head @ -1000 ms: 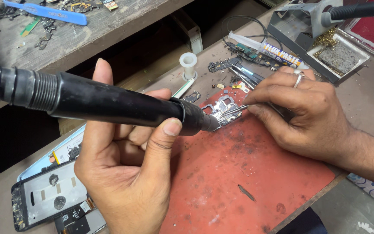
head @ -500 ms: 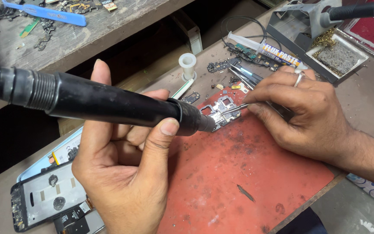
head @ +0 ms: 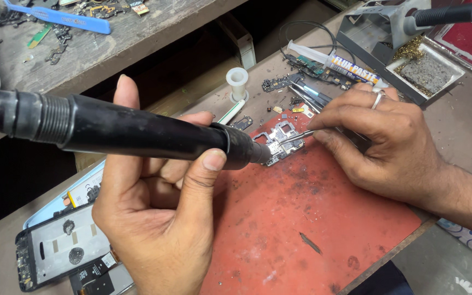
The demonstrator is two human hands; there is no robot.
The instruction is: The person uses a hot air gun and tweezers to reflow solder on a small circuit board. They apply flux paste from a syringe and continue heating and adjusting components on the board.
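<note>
**Hot-air nozzle and tweezers hold steady on circuit board**

Landmark: the red mat (head: 323, 229) on the work surface (head: 460, 114).

Left hand (head: 154, 218): clenched around the black hot-air handle (head: 137, 134), thumb pressed on its lower side, fingers wrapped behind. The handle's nozzle end points at the circuit board (head: 281, 141), which lies at the mat's far edge. Nozzle tip sits just above or against the board; contact cannot be told.

Right hand (head: 381, 145): pinching metal tweezers (head: 296, 136), a ring on one finger. The tweezer tips rest on the board, just beside the nozzle.

Change over the last second: almost none. Handle, tweezers and board keep the same places relative to the mat; both hands remain closed on their tools. In my judgement this means heat is still being applied to one spot, with the tweezers poised over a part on the board.

Surroundings: beyond the mat's far edge lie a flux syringe (head: 334, 61), a small white spool (head: 237, 82) and loose board scraps. Far right of the mat stands a soldering stand with a tray of brass wool (head: 411, 52). Left of the mat, near the left wrist, lies a stripped phone frame (head: 55, 248).
</note>
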